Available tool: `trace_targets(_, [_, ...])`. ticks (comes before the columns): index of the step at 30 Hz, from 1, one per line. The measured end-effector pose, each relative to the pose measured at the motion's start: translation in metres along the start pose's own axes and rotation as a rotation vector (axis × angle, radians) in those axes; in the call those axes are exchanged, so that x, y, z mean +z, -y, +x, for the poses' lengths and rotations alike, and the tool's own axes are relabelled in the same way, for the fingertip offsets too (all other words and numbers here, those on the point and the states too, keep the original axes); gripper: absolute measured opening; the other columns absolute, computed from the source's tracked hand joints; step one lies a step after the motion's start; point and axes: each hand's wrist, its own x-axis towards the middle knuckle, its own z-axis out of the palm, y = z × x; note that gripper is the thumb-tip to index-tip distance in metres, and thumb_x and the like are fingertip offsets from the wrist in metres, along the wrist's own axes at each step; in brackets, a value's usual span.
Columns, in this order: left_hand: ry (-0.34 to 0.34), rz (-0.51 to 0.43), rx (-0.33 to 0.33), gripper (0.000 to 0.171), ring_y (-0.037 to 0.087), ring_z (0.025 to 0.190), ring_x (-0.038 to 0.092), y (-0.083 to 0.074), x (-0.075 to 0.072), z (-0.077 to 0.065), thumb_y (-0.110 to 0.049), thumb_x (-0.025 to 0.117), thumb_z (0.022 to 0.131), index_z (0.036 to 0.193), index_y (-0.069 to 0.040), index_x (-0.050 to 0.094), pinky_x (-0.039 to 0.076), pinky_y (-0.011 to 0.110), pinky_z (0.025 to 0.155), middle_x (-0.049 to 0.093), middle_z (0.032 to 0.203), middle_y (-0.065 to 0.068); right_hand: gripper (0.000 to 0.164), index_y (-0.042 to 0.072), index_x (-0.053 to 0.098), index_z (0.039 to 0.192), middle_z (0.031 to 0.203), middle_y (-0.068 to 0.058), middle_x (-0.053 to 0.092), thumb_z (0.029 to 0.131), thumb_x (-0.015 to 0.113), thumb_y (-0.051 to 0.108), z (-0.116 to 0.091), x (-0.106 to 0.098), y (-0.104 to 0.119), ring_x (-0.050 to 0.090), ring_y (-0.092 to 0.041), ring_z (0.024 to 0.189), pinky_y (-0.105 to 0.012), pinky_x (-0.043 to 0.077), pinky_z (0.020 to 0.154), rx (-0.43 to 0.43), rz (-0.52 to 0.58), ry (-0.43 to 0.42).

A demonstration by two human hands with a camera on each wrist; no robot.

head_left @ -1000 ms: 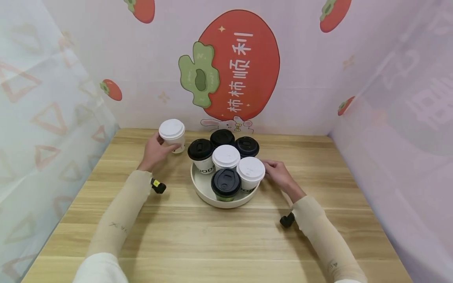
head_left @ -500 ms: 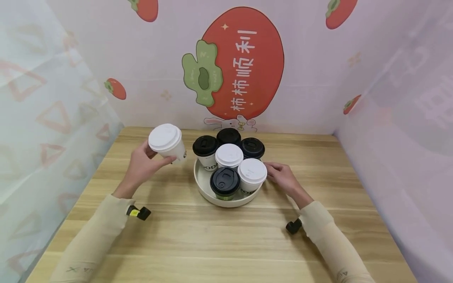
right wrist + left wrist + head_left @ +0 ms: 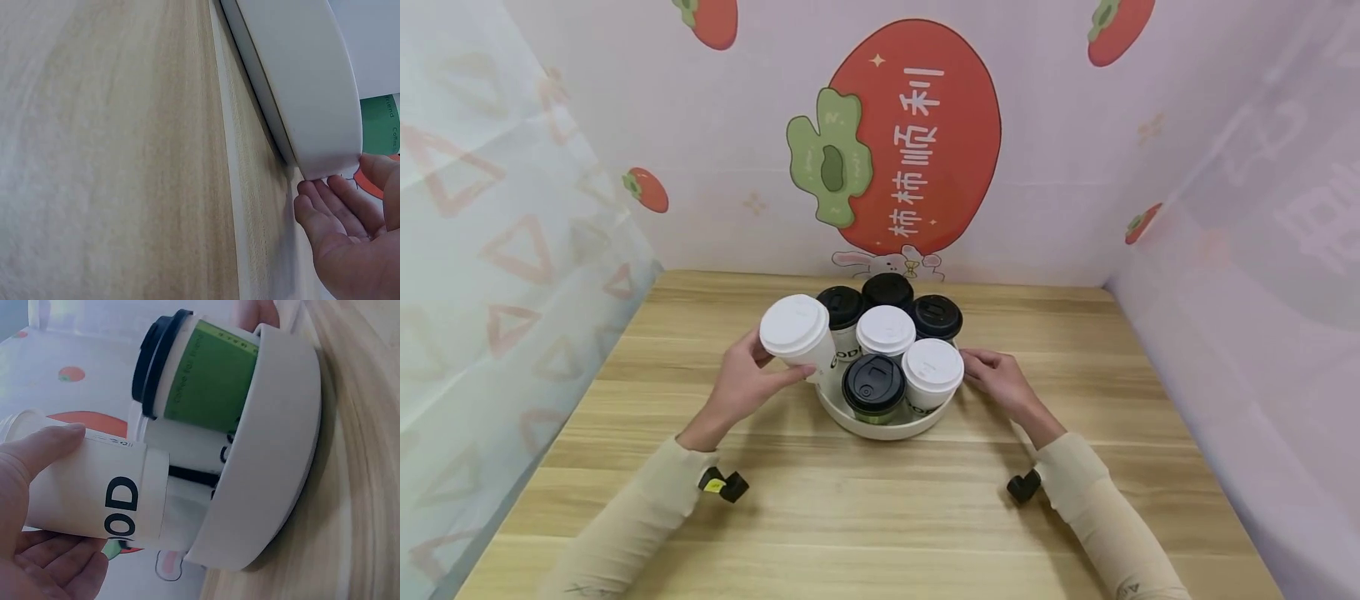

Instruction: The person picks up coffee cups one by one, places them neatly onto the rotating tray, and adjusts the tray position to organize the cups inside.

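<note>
My left hand (image 3: 739, 390) grips a white paper coffee cup (image 3: 795, 327) with a white lid, thumb on one side and fingers on the other. In the left wrist view this cup (image 3: 87, 481) is tilted, its base close to the wall of a round cream tray (image 3: 269, 456). Several lidded coffee cups stand in the tray: a black-lidded cup with a green label (image 3: 875, 385) in front, white-lidded cups (image 3: 932, 367) at the middle and right, black-lidded ones (image 3: 887, 290) behind. My right hand (image 3: 1000, 383) pinches the tray's right edge between thumb and fingers (image 3: 325, 215).
The tray stands on a wood-grain table (image 3: 865, 517). A patterned backdrop (image 3: 1037, 167) with persimmons rises at the table's far edge, and hanging sheets flank both sides. Each wrist wears a small black camera (image 3: 724, 483).
My left hand has lifted the white-lidded cup off the table at the back left, drawn it nearer, then carried it right to the tray's left side. The right hand stays at the tray's edge.
</note>
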Motion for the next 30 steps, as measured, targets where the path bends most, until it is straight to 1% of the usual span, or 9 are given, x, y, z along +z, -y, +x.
trace_targets(5, [0.01, -0.053, -0.011, 0.086, 0.032, 0.131, 0.066, 0.006, 0.014, 0.0, -0.013, 0.094, 0.079, 0.153, -0.007, 0.051, 0.052, 0.032, 0.114, 0.064, 0.146, 0.015, 0.051, -0.006, 0.054, 0.149, 0.157, -0.024, 0.053, 0.111, 0.058, 0.027, 0.0, 0.0, -0.002, 0.06, -0.029, 0.139, -0.024, 0.057, 0.106, -0.004, -0.015, -0.001])
trace_targets(8, [0.013, -0.065, -0.023, 0.089, 0.033, 0.132, 0.065, 0.009, 0.021, -0.001, -0.012, 0.095, 0.078, 0.154, -0.005, 0.05, 0.052, 0.033, 0.114, 0.063, 0.146, 0.017, 0.051, -0.005, 0.054, 0.15, 0.158, -0.024, 0.052, 0.111, 0.057, 0.028, 0.0, 0.0, -0.003, 0.06, -0.028, 0.139, -0.024, 0.056, 0.107, -0.002, -0.023, -0.003])
trace_targets(10, [0.014, -0.058, -0.026, 0.091, 0.034, 0.132, 0.065, 0.011, 0.026, -0.002, -0.012, 0.095, 0.077, 0.155, -0.004, 0.049, 0.052, 0.035, 0.114, 0.063, 0.147, 0.018, 0.051, -0.006, 0.054, 0.15, 0.158, -0.024, 0.052, 0.111, 0.057, 0.026, -0.001, 0.0, -0.003, 0.062, -0.025, 0.137, -0.023, 0.056, 0.106, 0.0, -0.016, -0.004])
trace_targets(15, [0.016, -0.057, -0.032, 0.091, 0.035, 0.131, 0.066, 0.019, 0.036, -0.002, -0.014, 0.096, 0.076, 0.153, -0.002, 0.051, 0.052, 0.038, 0.115, 0.064, 0.145, 0.02, 0.049, -0.007, 0.054, 0.149, 0.157, -0.025, 0.053, 0.111, 0.057, 0.024, -0.002, 0.0, -0.003, 0.067, -0.01, 0.127, -0.021, 0.057, 0.104, -0.002, 0.01, -0.008])
trace_targets(17, [0.018, -0.059, -0.03, 0.09, 0.035, 0.132, 0.065, 0.022, 0.039, -0.002, -0.014, 0.096, 0.076, 0.153, -0.002, 0.051, 0.052, 0.038, 0.115, 0.064, 0.145, 0.02, 0.05, -0.007, 0.053, 0.149, 0.157, -0.025, 0.053, 0.111, 0.057, 0.024, -0.002, 0.0, -0.003, 0.067, -0.008, 0.125, -0.021, 0.058, 0.103, -0.005, 0.015, -0.006])
trace_targets(19, [0.021, -0.059, -0.027, 0.09, 0.035, 0.132, 0.065, 0.024, 0.041, -0.002, -0.014, 0.096, 0.076, 0.153, -0.002, 0.051, 0.052, 0.039, 0.116, 0.064, 0.145, 0.02, 0.049, -0.008, 0.053, 0.149, 0.157, -0.025, 0.053, 0.111, 0.056, 0.023, -0.003, 0.0, -0.002, 0.067, -0.01, 0.126, -0.021, 0.058, 0.103, -0.005, 0.023, -0.004])
trace_targets(26, [0.029, -0.055, -0.049, 0.095, 0.033, 0.132, 0.065, 0.03, 0.046, -0.003, -0.016, 0.097, 0.075, 0.156, -0.007, 0.049, 0.051, 0.044, 0.117, 0.064, 0.147, 0.016, 0.051, -0.008, 0.052, 0.15, 0.158, -0.026, 0.051, 0.111, 0.056, 0.024, -0.002, 0.0, -0.003, 0.061, -0.025, 0.138, -0.024, 0.057, 0.106, -0.002, 0.029, 0.009])
trace_targets(30, [0.03, -0.058, -0.04, 0.094, 0.033, 0.135, 0.063, 0.036, 0.048, -0.002, -0.016, 0.097, 0.076, 0.157, -0.008, 0.049, 0.049, 0.045, 0.12, 0.062, 0.149, 0.016, 0.051, -0.008, 0.052, 0.15, 0.157, -0.026, 0.051, 0.112, 0.055, 0.025, -0.001, 0.0, -0.004, 0.06, -0.027, 0.139, -0.025, 0.056, 0.107, -0.009, 0.025, 0.008])
